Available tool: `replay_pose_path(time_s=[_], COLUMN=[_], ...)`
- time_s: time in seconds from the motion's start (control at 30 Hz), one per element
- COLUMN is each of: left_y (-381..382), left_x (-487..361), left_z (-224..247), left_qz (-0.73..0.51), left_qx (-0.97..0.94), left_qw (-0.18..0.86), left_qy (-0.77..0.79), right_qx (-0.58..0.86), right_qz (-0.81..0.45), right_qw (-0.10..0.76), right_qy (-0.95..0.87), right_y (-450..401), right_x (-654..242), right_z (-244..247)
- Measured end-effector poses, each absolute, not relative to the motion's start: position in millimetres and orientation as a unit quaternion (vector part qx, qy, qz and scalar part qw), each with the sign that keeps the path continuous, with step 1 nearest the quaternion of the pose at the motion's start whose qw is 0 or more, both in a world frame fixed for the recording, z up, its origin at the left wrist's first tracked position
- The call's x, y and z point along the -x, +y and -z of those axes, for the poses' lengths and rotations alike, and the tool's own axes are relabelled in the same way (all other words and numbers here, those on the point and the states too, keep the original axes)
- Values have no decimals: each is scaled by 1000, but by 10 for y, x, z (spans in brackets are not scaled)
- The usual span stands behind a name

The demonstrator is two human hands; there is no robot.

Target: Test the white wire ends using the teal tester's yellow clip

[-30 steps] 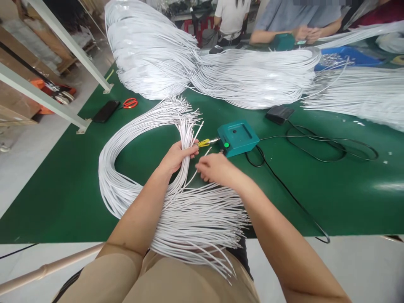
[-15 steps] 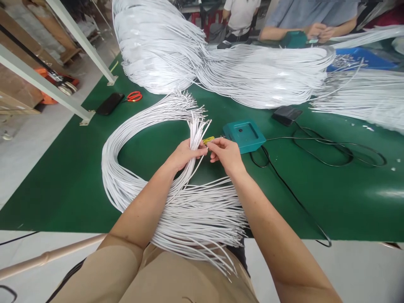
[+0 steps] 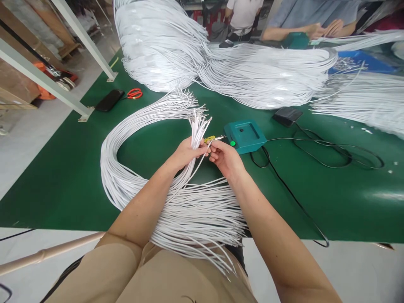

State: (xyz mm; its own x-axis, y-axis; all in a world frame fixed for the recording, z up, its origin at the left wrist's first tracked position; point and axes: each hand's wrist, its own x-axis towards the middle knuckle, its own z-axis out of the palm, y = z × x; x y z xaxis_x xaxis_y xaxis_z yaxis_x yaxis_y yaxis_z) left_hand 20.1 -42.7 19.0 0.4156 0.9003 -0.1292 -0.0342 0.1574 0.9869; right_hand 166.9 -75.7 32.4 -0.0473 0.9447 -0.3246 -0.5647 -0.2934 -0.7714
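My left hand [image 3: 188, 152] is closed round a bunch of white cables [image 3: 196, 134] whose ends stand up above the fingers. In a pinch, my right hand [image 3: 225, 155] holds one white cable [image 3: 201, 163] close to its end, just right of the bunch. Beyond my fingertips are a yellow tool-like piece [image 3: 209, 139] and thin metal probes, partly hidden. They point toward a teal tester box [image 3: 245, 135] with a lit green light [image 3: 232, 143]. More of the looped cable bundle [image 3: 111, 168] lies under and left of my forearms.
Large white cable heaps [image 3: 261, 75] cover the back of the green table [image 3: 315, 202]. A phone [image 3: 109, 100], orange-handled scissors [image 3: 134, 93], a black pedal-like block [image 3: 287, 116] and black cords [image 3: 290, 193] lie around. Across the table, a co-worker's hands [image 3: 325, 30] work near a blue tray [image 3: 375, 63].
The green light on the tester box now shows. My right hand has turned a little, its fingers still on the single cable. The co-worker's hands have shifted.
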Motion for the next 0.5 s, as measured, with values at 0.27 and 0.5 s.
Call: replay_pose_path(time_s=[0.27, 0.5], left_y=[-443, -432], left_x=[-197, -185], left_z=[-245, -200], left_qz=[-349, -362], left_qx=[-557, -555], left_qw=[658, 646], left_qy=[367, 379], right_qx=[435, 416], right_qz=[-670, -705], right_qw=[513, 525], right_qy=[-315, -232], right_y=[-616, -704], right_x=[-1719, -1757], right_z=[-384, -278])
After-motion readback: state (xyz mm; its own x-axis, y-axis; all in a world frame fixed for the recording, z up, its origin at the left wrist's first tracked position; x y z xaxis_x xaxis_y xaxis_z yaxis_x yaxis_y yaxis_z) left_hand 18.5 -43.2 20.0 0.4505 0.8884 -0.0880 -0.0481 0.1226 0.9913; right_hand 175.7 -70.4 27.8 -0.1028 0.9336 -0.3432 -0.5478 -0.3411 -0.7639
